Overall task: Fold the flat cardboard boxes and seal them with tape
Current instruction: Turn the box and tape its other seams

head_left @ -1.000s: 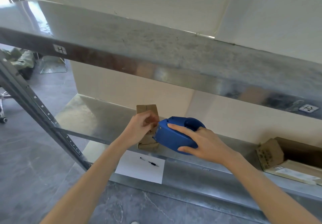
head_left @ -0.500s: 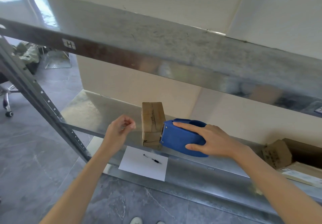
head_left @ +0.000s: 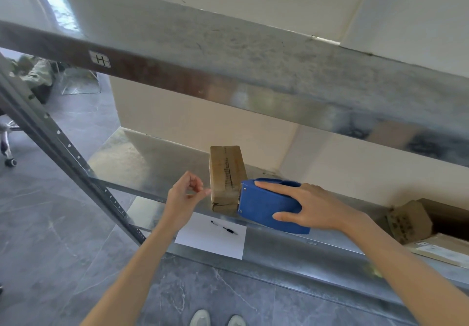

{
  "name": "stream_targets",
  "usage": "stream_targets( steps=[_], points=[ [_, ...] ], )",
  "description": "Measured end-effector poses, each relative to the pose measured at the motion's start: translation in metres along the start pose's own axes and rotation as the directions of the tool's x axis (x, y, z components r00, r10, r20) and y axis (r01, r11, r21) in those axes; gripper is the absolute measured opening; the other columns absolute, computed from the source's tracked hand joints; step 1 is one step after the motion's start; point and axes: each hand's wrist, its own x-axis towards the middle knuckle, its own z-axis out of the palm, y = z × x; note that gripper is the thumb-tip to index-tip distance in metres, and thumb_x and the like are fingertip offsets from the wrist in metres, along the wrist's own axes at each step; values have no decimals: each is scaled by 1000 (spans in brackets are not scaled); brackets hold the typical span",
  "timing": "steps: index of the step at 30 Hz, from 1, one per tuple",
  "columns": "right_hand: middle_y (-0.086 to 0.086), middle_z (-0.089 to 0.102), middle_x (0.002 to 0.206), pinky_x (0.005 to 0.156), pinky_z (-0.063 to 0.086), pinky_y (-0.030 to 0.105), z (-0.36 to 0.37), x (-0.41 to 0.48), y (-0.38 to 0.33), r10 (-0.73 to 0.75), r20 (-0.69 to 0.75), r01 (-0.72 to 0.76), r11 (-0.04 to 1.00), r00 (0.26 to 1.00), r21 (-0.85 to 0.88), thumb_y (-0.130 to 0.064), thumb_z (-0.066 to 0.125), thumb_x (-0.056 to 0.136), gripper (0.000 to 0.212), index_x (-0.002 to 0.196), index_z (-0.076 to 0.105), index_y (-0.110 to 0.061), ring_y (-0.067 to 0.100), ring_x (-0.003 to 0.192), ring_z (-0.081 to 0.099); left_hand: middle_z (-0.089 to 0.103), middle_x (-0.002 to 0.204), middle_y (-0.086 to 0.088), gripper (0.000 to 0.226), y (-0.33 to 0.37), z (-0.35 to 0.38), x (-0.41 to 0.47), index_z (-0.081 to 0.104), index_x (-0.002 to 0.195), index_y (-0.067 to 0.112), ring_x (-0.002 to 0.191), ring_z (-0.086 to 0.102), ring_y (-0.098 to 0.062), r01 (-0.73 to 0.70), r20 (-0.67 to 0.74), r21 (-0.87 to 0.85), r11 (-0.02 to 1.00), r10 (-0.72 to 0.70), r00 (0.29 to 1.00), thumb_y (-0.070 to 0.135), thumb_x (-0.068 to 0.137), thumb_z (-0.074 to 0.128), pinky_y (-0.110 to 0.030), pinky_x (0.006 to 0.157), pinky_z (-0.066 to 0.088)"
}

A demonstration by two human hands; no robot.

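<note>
Nearest, the toes of two pale shoes (head_left: 217,318) stand on the grey stone floor (head_left: 50,236). Just beyond them, on the near metal ledge, lies a white sheet of paper (head_left: 203,244) with a black pen (head_left: 224,226) on it.

Above that, both arms reach to the shelf (head_left: 142,163). The left hand (head_left: 182,198) hovers just left of the small cardboard box (head_left: 225,176). Its fingers are curled in with the thumb against the forefinger, and they hold nothing I can see.

The right hand (head_left: 304,209) grips the blue tape dispenser (head_left: 264,206), fingers laid over its top and thumb on its near side. The dispenser's toothed front end is against the box's right side.

The box stands upright on the shelf, closed, with dark marks down its face. Further right on the same shelf sits an open carton (head_left: 408,221). Overhead runs an upper shelf (head_left: 228,54) bearing an H label (head_left: 99,59), with a pale wall (head_left: 203,127) behind.
</note>
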Motion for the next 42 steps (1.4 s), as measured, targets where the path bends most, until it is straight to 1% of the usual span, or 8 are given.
stream_targets(
  steps=[4,11,14,23,29,33,37,42],
  points=[
    [-53,44,79,58,35,16,1,1,0,27,20,-27,1000,999,-7,-54,55,93,70,139,6,-74,-8,69,48,57,80,-5,23,-4,8,2,53,93,4,74,53,-6,-1,6,-68,998,1,1000,1,83,74,-17,66,48],
    [-33,54,74,59,36,17,5,4,8,55,13,-55,998,998,22,-54,56,93,70,138,6,-75,-1,64,49,51,83,-10,60,-14,2,15,44,135,46,80,53,-22,-219,201,45,975,205,958,8,93,65,-22,82,49],
    [-18,56,75,63,41,19,6,4,10,69,-6,-69,997,998,42,-53,55,93,70,138,6,-76,6,59,45,47,87,-2,43,-21,0,22,55,131,39,82,50,-25,-256,276,81,963,225,934,14,96,60,-36,86,49],
    [-17,59,81,63,38,19,9,3,15,94,-30,-93,995,995,29,-55,54,93,71,136,2,-77,6,63,47,53,100,8,32,-32,4,35,61,114,43,83,49,-15,-304,276,69,950,274,921,22,91,67,-30,81,46],
    [-17,52,64,56,37,17,9,5,19,112,-38,-112,994,993,2,-56,54,93,71,137,3,-76,3,60,49,39,131,18,27,-28,3,51,69,104,40,124,33,-16,-415,258,198,888,361,896,51,80,69,-35,105,30],
    [-18,55,68,56,36,18,10,7,23,111,-35,-111,994,993,16,-55,54,92,71,137,4,-76,6,60,50,49,141,20,16,-24,-3,67,72,98,30,149,22,-11,-441,370,88,893,381,847,27,82,73,-46,121,17],
    [-14,57,70,57,39,19,10,9,25,112,-27,-111,993,993,34,-55,55,92,71,136,4,-77,9,58,49,59,128,16,34,-17,-6,75,72,96,31,143,36,-19,-457,352,67,887,407,843,-1,84,69,-53,113,35],
    [-23,56,72,59,41,20,8,11,25,106,-13,-106,994,994,20,-54,56,93,71,136,5,-77,7,60,49,56,133,20,35,-17,-9,74,70,96,37,145,29,-10,-464,411,99,880,388,825,7,80,79,-41,116,30]
  ],
)
